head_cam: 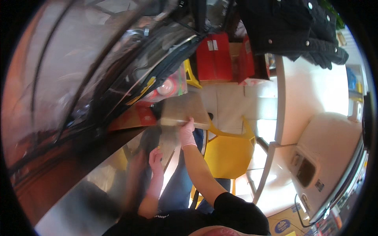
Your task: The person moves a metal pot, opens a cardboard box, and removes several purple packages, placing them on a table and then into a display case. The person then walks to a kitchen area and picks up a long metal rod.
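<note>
My right hand (188, 132), in a pale thin glove, grips the near edge of a brown cardboard box (184, 107). The box is motion-blurred and hangs low before my legs, above the tiled floor. Lower and to the left, my left hand (155, 160) has its fingers curled around a small yellow thing (159, 147), too blurred to name. That hand is apart from the box. Just beyond the box hangs a clear plastic bag (180, 82) with round red-and-white items inside.
A yellow chair (229, 156) stands right of my right forearm. Red boxes (214, 59) sit at the back, below a hanging black jacket (292, 32). Clear plastic sheeting (73, 59) covers the upper left. To the right are a white table (307, 94) and a white-cased device (324, 147).
</note>
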Motion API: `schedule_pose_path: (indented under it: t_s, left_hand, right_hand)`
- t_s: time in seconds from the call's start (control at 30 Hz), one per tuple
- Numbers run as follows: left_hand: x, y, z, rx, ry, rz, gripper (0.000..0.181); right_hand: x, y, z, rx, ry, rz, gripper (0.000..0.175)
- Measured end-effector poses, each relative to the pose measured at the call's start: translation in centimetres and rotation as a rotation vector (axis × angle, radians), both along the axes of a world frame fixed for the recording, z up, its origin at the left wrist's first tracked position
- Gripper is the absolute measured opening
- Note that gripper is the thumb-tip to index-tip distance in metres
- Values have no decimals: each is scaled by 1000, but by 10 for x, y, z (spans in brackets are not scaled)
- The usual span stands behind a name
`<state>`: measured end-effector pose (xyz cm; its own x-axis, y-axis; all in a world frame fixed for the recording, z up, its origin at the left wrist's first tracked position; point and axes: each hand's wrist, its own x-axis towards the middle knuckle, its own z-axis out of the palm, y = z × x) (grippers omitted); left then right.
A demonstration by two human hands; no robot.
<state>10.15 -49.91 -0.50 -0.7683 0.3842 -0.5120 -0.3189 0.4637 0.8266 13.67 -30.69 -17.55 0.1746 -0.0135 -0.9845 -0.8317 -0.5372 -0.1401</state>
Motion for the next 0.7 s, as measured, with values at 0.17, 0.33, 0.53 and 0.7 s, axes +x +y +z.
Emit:
schedule_pose_path:
  t_s: [0.17,0.33,0.53,0.7]
  left_hand:
    - [-4,-11,-11,17,85,51,37]
    - [14,43,54,-13,332,-19,40]
    - [17,172,274,170,1370,-210,71]
    - [-8,254,395,74,1297,35,93]
  right_hand:
    - [57,8,135,210,229,137,49]
    - [123,1,270,463,61,333,51]
    - [221,-2,387,716,-114,673,48]
    - [275,9,496,978,-259,1036,42]
